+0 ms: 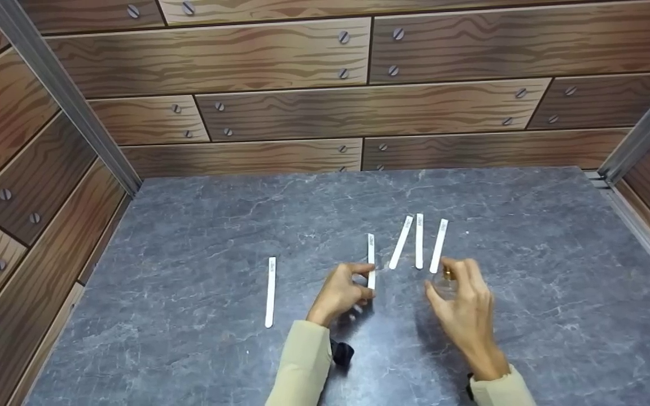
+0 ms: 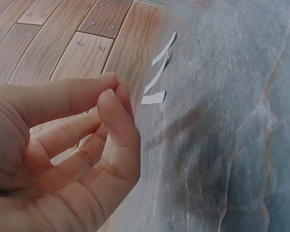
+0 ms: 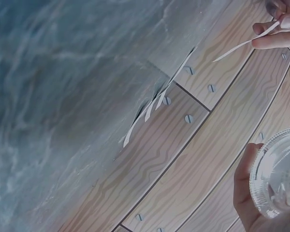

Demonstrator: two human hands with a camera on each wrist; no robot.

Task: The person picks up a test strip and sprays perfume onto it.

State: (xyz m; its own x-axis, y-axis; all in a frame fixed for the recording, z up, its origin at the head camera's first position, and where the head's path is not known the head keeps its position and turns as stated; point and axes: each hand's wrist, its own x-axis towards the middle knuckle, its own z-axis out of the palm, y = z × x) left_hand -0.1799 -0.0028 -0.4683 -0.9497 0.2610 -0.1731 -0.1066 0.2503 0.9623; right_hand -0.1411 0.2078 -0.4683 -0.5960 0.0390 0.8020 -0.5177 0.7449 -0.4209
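My left hand (image 1: 339,290) pinches a thin white strip (image 1: 371,248) with small print near its far end. The left wrist view shows that hand's thumb and fingertips together, with the strip hidden there. In my right hand (image 1: 466,307) is a clear, round container with a ribbed rim (image 3: 255,181); its depth cannot be told. Beyond the right hand, three similar strips lie on the table: a slanted one (image 1: 401,242), a straight one (image 1: 419,241) and another slanted one (image 1: 439,246). To the left of the left hand lies a separate strip (image 1: 271,292).
The grey marbled tabletop (image 1: 201,225) lies under everything. Wood-patterned panels (image 1: 280,56) stand at the back and sides, with metal posts (image 1: 65,96) in the corners. A black band (image 1: 342,353) shows at the left wrist.
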